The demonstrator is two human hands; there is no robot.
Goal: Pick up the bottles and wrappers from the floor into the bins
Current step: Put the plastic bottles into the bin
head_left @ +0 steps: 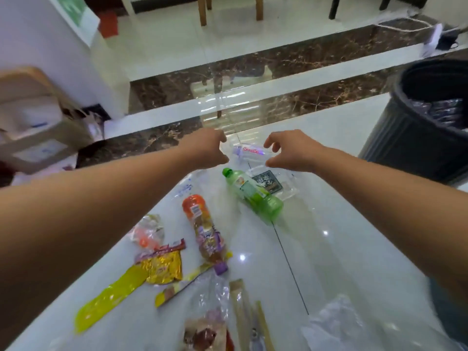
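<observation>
Nearly on the clear bottle, both hands out

Leftmost, a yellow wrapper [111, 297] lay flat on the white tile floor [329, 249]. A gold wrapper [164, 268] touched its upper end, and a crumpled clear wrapper with orange print [147, 234] sat just beyond that. Next right, an orange bottle [202, 234] lay on its side, purple cap end nearer the camera.

Left hand [207, 148] was out over the floor, fingers curled in beside the cap end of a clear bottle [249, 153]. Could not tell whether it pinched the bottle or just sat next to it. Clear bottle lay sideways on the floor between the two hands, red lettering on its label.

Just nearer, a green bottle [253, 196] lay on its side, overlapping a clear packet with a dark label [268, 183]. Right hand [291, 150] was at the clear bottle's other end, fingers and thumb spread in a loose claw, not closed on it.

Far right, a black bin [405, 138] stood on the floor, apart from the litter. Bottom right, crumpled clear plastic [336, 323], blurred.
</observation>
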